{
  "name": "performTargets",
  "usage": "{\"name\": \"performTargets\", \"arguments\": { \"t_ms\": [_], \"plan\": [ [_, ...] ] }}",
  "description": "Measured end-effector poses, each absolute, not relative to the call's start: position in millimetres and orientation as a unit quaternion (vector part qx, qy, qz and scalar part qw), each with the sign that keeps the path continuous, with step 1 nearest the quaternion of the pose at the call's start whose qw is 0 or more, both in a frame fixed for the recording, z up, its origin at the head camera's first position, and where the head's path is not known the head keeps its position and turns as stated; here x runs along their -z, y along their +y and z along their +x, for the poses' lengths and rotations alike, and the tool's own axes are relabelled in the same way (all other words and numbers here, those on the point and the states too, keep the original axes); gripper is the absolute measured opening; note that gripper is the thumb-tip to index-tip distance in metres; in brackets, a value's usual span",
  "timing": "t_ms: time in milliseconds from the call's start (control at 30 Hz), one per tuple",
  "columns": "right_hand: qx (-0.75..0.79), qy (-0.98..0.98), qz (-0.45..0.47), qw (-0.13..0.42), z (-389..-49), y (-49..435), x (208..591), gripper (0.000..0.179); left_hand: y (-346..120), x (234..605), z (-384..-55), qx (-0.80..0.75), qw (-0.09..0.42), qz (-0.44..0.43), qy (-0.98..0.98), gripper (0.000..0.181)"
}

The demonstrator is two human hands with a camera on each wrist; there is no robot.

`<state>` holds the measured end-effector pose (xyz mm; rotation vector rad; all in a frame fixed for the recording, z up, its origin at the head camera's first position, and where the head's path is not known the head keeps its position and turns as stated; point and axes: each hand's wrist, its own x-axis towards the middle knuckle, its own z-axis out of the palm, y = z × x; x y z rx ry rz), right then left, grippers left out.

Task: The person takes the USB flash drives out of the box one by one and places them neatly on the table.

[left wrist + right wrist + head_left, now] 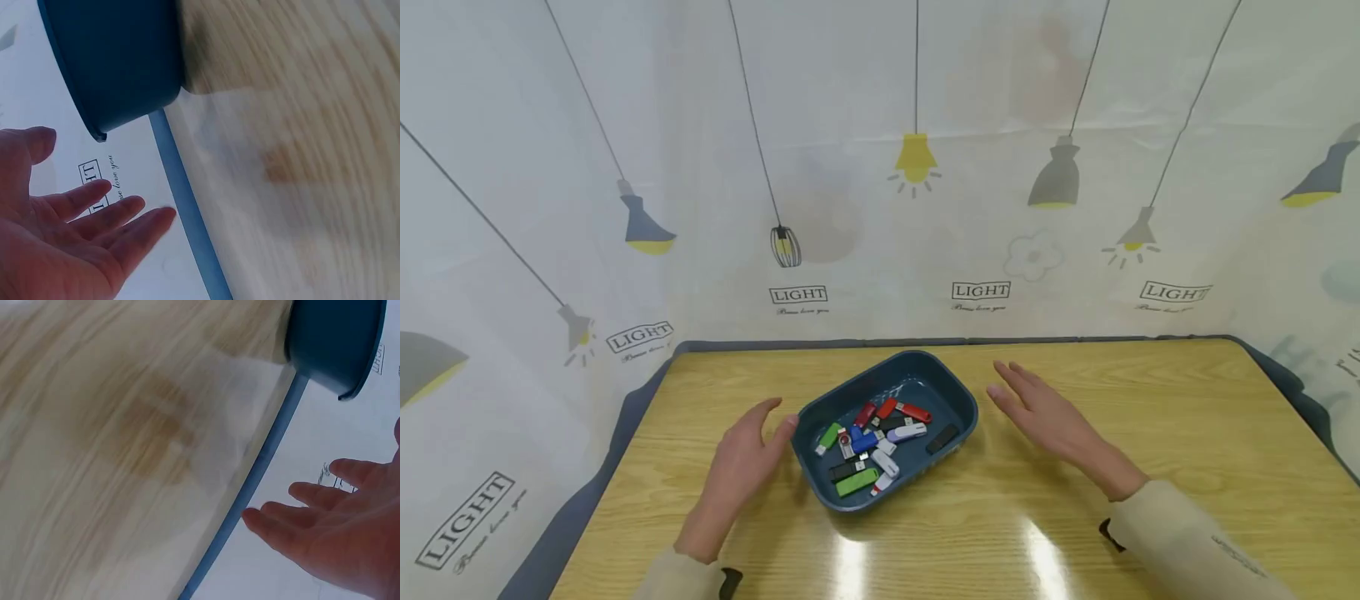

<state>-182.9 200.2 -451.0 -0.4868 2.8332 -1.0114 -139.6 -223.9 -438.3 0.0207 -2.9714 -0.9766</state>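
Where the white sheet (850, 83) rises behind the wooden surface (1150, 392), boxed "LIGHT" labels (981, 290) repeat across it with a line of script beneath; the script ends in "love you", its first word too small to make out. More lettering at the sheet's right is cut off by the frame, and the dark print (1237, 554) on the right sleeve (1180, 529) is too slanted to read. Any markings on the USB sticks (865, 442) are too small to tell.

These sticks, in red, blue, green, black and white, lie jumbled inside a dark blue tub (919, 368), which stands on the surface between the person's two hands. The left grip (741, 462) is spread and empty, thumb well away from the fingers; its thumb is just beside the tub's rim, and the left wrist view shows a gap there. The right grip (1056, 421), also empty with fingers extended, is near the tub's other end, apart from it.

Several sticks overlap, partly hiding one another. Both wrist views show only the tub's outside, cropped at the top, its contents out of sight, and the fingers cover some of the printed lettering.
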Motion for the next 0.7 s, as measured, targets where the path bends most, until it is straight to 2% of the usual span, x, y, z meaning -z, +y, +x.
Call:
{"name": "performTargets", "arguments": {
  "t_ms": [267, 500, 700],
  "plan": [
    [0.387, 0.909, -0.146, 0.049, -191.1, 176.5, 451.0, 0.063, -217.2, 436.0, -131.4, 0.381, 0.001, 0.01, -0.924, 0.052],
    [0.407, 0.905, -0.115, 0.038, -202.9, 161.9, 451.3, 0.043, -216.2, 443.2, -127.8, 0.461, -0.013, 0.02, -0.887, 0.047],
    [0.404, 0.908, -0.104, 0.028, -206.7, 153.9, 453.8, 0.036, -212.7, 446.6, -125.1, 0.53, -0.031, 0.046, -0.846, 0.043]
  ]
}}
